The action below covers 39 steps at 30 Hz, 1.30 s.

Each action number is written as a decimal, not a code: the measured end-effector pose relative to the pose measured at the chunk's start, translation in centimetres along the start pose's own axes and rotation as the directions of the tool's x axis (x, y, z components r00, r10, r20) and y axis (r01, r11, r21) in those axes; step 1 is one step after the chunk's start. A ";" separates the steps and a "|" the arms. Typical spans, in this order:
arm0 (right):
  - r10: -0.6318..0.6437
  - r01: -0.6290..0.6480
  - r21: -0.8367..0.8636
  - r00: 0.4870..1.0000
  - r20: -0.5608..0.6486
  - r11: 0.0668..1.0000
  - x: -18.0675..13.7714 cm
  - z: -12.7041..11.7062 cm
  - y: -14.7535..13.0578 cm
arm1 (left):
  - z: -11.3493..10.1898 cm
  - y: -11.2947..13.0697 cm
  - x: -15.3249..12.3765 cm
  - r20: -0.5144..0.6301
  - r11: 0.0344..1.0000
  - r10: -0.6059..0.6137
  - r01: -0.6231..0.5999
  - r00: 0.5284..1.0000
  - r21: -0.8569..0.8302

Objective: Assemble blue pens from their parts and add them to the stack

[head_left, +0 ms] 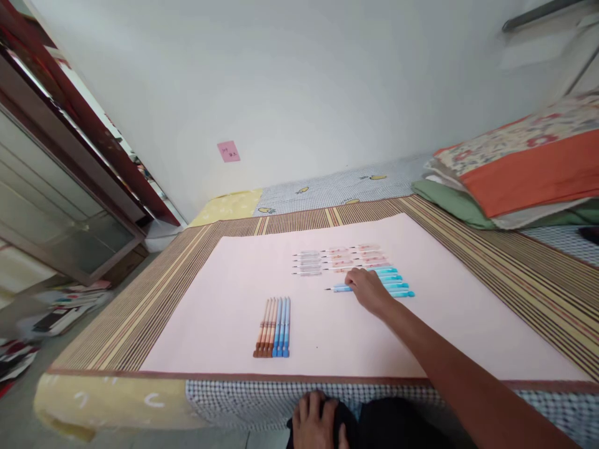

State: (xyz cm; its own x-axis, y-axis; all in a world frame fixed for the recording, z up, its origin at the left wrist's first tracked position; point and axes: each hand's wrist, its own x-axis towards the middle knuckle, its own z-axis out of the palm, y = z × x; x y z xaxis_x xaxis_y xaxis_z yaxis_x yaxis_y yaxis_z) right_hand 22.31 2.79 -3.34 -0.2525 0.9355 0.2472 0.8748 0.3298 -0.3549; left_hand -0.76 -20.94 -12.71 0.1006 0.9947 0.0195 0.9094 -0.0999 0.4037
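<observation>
Pens of slim turquoise-and-blue plastic (397,285) lie side by side on a rectangular pale pink sheet (201,299); the bare right hand (367,288) curls over them, though whether it grips one I cannot tell; well apart, the bare left hand (313,424) drapes loosely over a black-clothed knee (346,419).

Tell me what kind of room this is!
It looks like a bedroom, probably in someone's home: a striped mat lies over patterned bedding, and a pile of folded covers sits at the right.
</observation>
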 end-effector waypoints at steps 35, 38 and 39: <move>0.201 -0.146 0.451 0.977 -0.075 0.880 -5.4 -1.7 -1.4 | -4.6 2.3 -1.6 -0.162 0.946 0.092 -0.137 0.983 -0.295; 0.265 -0.172 0.591 0.961 -0.074 0.788 -7.9 -1.6 -2.2 | -4.7 2.4 -1.4 -0.193 0.834 0.049 -0.147 0.980 -0.532; 0.272 -0.175 0.628 0.960 -0.060 0.758 -8.9 -1.5 -2.9 | -5.0 2.7 -1.1 -0.152 0.769 0.008 -0.104 0.988 -0.631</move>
State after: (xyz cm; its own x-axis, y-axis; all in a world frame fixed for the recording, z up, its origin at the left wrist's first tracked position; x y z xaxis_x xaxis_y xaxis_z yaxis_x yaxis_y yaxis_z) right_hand 22.67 -6.63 -3.16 0.0206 0.9805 0.1952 0.4480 0.1655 -0.8786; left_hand -0.46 -22.15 -7.05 0.0455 0.9858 0.1617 0.4338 -0.1653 0.8857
